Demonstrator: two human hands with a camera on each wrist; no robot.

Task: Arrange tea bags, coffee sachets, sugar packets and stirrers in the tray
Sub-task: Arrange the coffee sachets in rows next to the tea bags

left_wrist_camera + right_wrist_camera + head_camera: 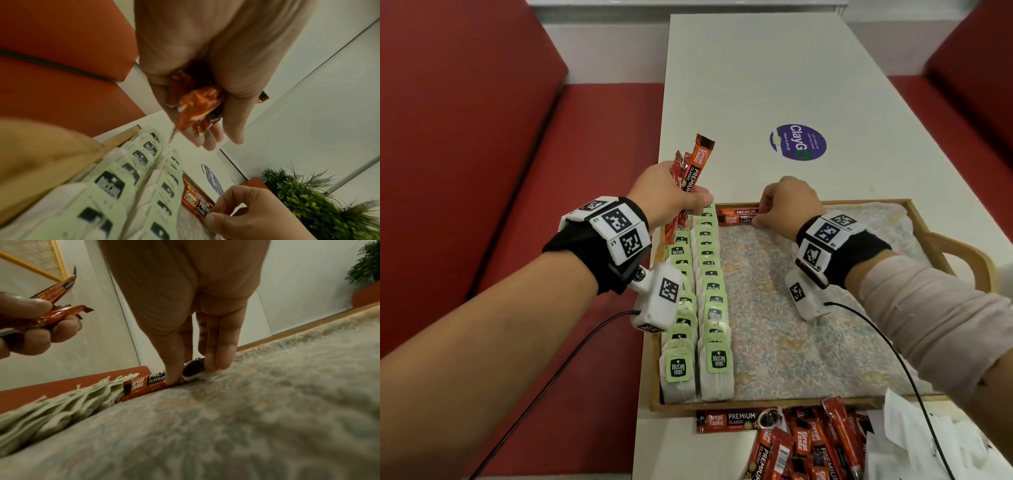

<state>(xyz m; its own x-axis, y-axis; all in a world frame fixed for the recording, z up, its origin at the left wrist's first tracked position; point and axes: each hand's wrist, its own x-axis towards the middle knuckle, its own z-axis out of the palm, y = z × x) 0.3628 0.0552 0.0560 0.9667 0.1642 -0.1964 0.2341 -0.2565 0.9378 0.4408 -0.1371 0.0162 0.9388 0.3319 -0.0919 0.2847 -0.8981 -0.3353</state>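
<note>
The left hand [666, 192] kept a tight grip on a bunch of sachets [693, 168] above the tray's [914, 219] far left corner. The right hand [789, 205] pinched a sachet [144, 387] lying on the cloth [791, 325] at the far edge, touching two rows of tea bags [709, 291]. More sachets [808, 442] lay on the bench [774, 85] near the tray.

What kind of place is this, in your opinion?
Probably a cafeteria or pantry seating area: red cushioned benches flank a long white table, which bears a "ClayGo" clean-as-you-go sticker, and a potted plant stands nearby.
</note>
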